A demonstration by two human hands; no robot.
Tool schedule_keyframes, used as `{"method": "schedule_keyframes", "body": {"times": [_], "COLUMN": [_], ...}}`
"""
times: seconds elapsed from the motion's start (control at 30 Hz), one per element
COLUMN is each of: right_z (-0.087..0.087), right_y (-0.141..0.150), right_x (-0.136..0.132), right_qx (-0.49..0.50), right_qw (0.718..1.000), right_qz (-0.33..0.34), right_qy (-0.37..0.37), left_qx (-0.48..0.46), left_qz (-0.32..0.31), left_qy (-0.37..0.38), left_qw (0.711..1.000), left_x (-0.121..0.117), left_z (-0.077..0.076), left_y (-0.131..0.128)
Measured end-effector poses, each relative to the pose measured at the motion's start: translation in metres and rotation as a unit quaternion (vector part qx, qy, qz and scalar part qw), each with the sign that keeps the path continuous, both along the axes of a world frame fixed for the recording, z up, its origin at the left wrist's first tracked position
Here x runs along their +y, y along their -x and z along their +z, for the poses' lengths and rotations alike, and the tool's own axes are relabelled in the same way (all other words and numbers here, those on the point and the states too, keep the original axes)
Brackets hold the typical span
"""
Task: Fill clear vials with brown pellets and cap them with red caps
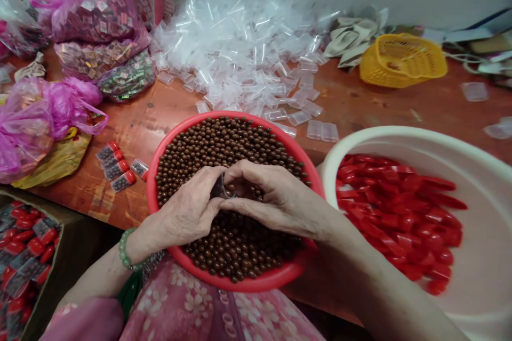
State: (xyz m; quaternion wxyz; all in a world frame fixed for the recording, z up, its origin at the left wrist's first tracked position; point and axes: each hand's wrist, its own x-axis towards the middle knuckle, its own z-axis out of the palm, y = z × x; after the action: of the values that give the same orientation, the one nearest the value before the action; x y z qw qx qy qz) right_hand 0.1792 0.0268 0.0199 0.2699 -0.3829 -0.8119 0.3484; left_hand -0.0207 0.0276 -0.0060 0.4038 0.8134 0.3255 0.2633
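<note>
We see the left hand (186,210) and right hand (276,197) in a narrow pinch, fingertips together on a small plastic tube (220,187), held just above brown beads (232,256) in a red basin (151,192).

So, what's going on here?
A person sits at a wooden table, left hand and right hand together pinching a small tube over a red basin of brown beads. To the right, a white tub holds red caps. Clear tubes lie heaped on the table, near a few capped, filled ones.
</note>
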Motion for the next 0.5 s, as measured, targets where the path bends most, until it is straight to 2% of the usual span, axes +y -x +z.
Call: {"method": "schedule_keyframes", "body": {"times": [0.1,0.17,0.23,0.33,0.4,0.47,0.5], "right_z": [0.0,0.0,-0.001,-0.003,-0.006,-0.01,-0.014], "right_y": [0.001,0.001,-0.003,-0.019,-0.042,-0.075,-0.094], "right_x": [0.0,-0.001,-0.005,-0.02,-0.034,-0.05,-0.058], "right_qx": [0.018,0.027,0.023,-0.049,-0.13,-0.193,-0.213], "right_qw": [0.999,0.998,0.998,0.996,0.983,0.947,0.929], "right_qz": [-0.017,-0.031,-0.045,-0.067,-0.122,-0.236,-0.281], "right_qy": [0.029,0.042,0.044,0.016,-0.037,-0.1,-0.109], "left_qx": [-0.005,-0.023,-0.069,-0.162,-0.197,-0.209,-0.214], "left_qz": [0.011,0.027,0.053,0.096,0.111,0.109,0.099], "left_qy": [0.019,0.063,0.151,0.303,0.354,0.379,0.39], "left_qw": [1.0,0.997,0.985,0.934,0.907,0.895,0.89], "left_x": [0.001,0.003,0.004,0.008,0.009,0.009,0.008], "left_z": [-0.001,-0.003,-0.005,-0.004,0.002,0.01,0.014], "left_y": [-0.001,-0.001,-0.002,-0.002,-0.001,0.001,0.001]}}
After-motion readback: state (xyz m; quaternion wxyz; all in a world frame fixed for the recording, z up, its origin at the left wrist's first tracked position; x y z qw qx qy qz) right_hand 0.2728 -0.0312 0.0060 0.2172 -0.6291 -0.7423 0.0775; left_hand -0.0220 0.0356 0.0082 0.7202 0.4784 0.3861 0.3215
